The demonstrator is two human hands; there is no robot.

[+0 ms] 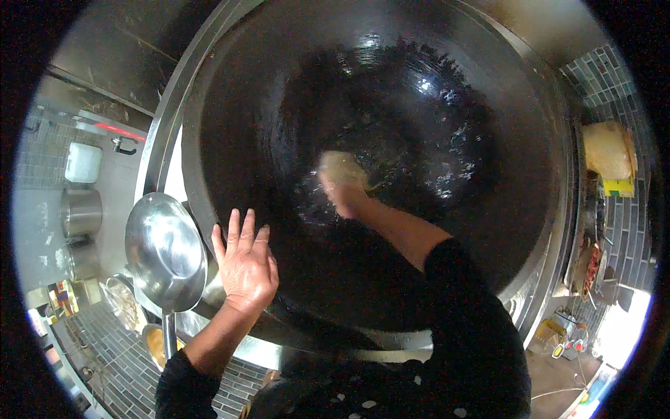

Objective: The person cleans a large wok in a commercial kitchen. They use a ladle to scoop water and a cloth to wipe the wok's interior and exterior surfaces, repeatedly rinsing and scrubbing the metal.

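A very large dark wok (502, 246) lies before me, with water shining in its bowl. Reaching down into the bowl, my right hand (348, 195) grips a pale yellowish scrubber (340, 163). Motion blur leaves the scrubber's exact kind unclear. My left hand (248, 269) hovers or leans at the wok's near left rim, its fingers spread and holding nothing; whether it touches the metal I cannot tell. Just left of that hand is a big shiny metal ladle (167, 251), its bowl beside the wok's edge and its handle (170, 335) pointing towards me.
A metal surround (172, 105) frames the wok. To the left are a tap (124, 145), a white plastic container (84, 162), a steel pot (82, 212) and a bowl with yellowish contents (155, 345). A beige stack (607, 151) stands along the right wall.
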